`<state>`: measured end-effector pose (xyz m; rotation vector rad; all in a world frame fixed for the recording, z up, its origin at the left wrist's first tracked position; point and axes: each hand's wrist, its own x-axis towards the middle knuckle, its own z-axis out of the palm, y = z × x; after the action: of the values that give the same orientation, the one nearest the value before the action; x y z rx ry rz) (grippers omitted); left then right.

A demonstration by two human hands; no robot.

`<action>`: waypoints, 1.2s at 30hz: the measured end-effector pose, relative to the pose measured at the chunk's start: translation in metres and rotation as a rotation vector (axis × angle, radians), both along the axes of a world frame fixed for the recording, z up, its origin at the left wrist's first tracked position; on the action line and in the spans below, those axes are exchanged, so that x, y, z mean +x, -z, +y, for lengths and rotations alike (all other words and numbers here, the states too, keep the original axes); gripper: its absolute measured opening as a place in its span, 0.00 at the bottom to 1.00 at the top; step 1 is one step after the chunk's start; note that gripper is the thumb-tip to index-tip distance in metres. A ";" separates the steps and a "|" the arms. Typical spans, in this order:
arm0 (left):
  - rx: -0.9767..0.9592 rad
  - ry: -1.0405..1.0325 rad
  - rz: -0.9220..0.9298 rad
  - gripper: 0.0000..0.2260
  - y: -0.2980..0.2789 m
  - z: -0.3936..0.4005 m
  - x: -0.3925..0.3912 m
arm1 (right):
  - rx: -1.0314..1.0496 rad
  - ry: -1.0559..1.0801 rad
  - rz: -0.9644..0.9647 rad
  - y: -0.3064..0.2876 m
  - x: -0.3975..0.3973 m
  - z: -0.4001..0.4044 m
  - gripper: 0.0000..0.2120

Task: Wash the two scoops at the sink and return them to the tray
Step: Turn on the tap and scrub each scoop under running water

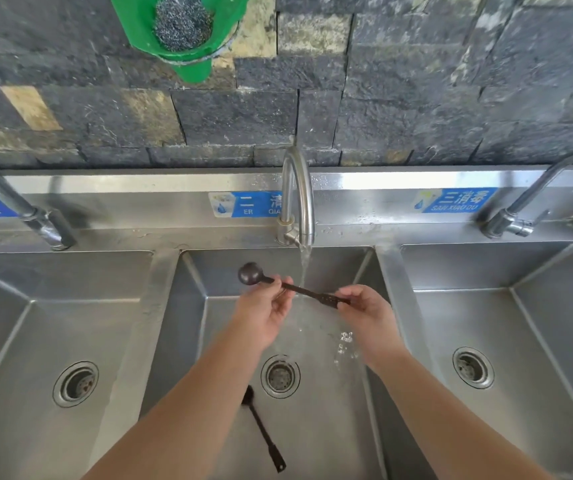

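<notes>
A dark long-handled scoop (248, 273) is held level over the middle sink basin (188, 306), its round bowl to the left. My left hand (264, 313) pinches the handle near the bowl. My right hand (364, 311) grips the handle's far end. Water runs from the middle faucet (297, 195) and its stream falls across the handle between my hands. The second scoop (264, 434), also dark, lies on the basin floor just left of the drain (280, 375). No tray is in view.
Steel basins sit to the left (18, 341) and right (537, 323), each with a drain and its own faucet. A green holder (188, 60) with a steel scouring ball hangs on the dark stone wall above. Blue labels line the backsplash.
</notes>
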<state>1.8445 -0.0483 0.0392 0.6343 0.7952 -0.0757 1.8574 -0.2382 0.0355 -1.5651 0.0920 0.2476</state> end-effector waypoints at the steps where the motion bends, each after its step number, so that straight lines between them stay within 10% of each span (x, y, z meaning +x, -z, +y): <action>1: 0.005 0.032 0.000 0.03 0.001 -0.006 0.002 | -0.027 0.015 -0.017 0.000 -0.006 -0.007 0.16; 20: 0.164 0.358 -0.172 0.07 0.004 -0.025 0.015 | 0.338 0.509 0.236 0.021 -0.071 -0.034 0.11; 36: 0.060 0.091 -0.207 0.09 -0.046 0.084 0.017 | 0.514 0.333 0.291 -0.018 0.023 0.071 0.10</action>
<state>1.8615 0.0354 0.0849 0.7221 0.5702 -0.0679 1.8803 -0.1674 0.0539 -0.9765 0.4757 0.2134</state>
